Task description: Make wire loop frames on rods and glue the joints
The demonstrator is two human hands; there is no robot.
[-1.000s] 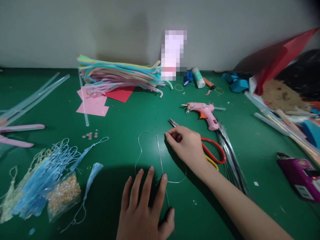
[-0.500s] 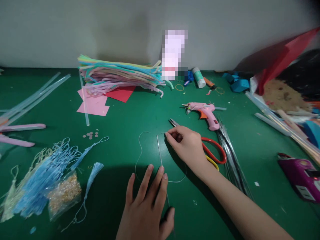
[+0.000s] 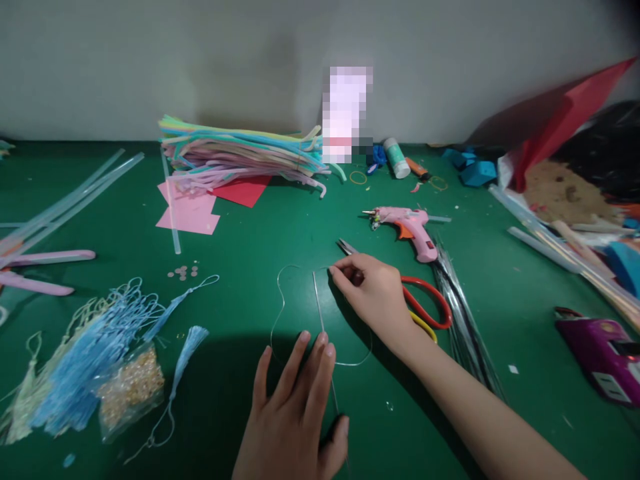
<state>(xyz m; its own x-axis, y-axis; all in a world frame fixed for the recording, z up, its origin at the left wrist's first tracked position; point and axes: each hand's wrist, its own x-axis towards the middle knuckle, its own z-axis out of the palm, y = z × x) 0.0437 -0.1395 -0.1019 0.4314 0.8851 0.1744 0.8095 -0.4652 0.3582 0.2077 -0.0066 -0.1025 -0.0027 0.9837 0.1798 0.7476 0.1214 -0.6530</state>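
Note:
A thin, pale wire (image 3: 283,301) curves in a wide outline on the green table. Through its middle runs a straight wire stem (image 3: 319,301). My left hand (image 3: 295,407) lies with fingers spread over the lower part of the stem and the outline. The thumb and index finger of my right hand (image 3: 373,293) are pinched at the upper right end of the curved wire. Partly beneath my right hand are scissors (image 3: 427,300) with red and yellow handles, their tips showing beyond the knuckles.
A pink glue gun (image 3: 406,227) and a bundle of wires (image 3: 465,320) lie to the right. Pipe cleaners (image 3: 245,153) are piled at the back. Blue tassels (image 3: 95,353) and a bag of beads (image 3: 130,390) are at left, a purple box (image 3: 600,353) far right.
The view has shifted very slightly. Both hands and the wires keep practically the same positions.

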